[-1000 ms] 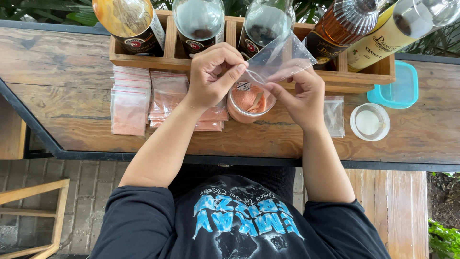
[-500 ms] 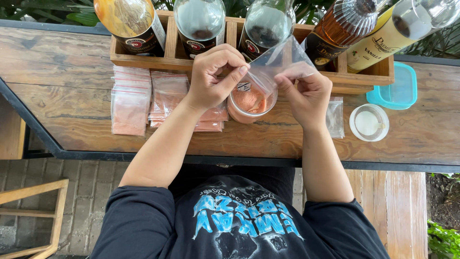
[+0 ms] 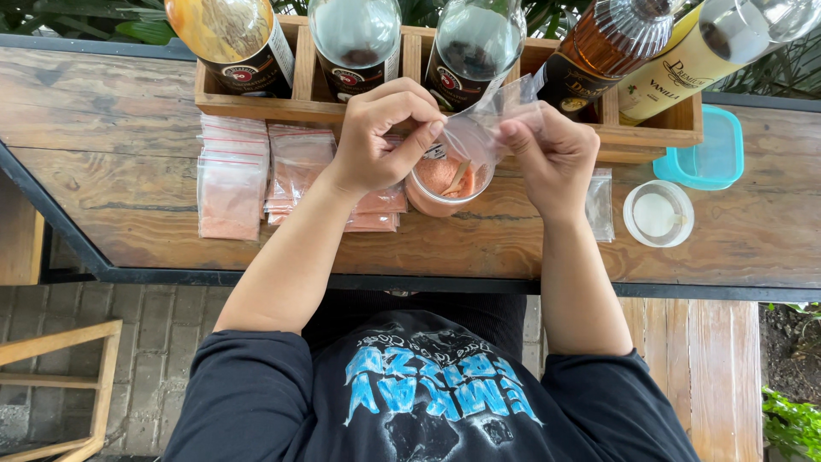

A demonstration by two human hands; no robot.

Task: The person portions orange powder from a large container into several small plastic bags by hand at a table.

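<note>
My left hand [image 3: 380, 133] and my right hand [image 3: 552, 154] both pinch the mouth of a small clear plastic bag [image 3: 487, 120], held just above a round jar [image 3: 445, 184] of orange-pink powder. A small spoon handle sticks out of the powder in the jar. The jar stands on the wooden counter [image 3: 128, 137] in front of me. Left of the jar lie stacks of small filled bags [image 3: 231, 184] holding the same pinkish powder.
A wooden crate [image 3: 658, 128] with several glass bottles runs along the far edge of the counter. A white round lid [image 3: 658, 214] and a teal plastic container [image 3: 705, 158] sit at the right. An empty clear bag [image 3: 600, 205] lies beside my right wrist.
The bag has been lowered a little and brought closer over the jar. My fingers have shifted along its mouth.
</note>
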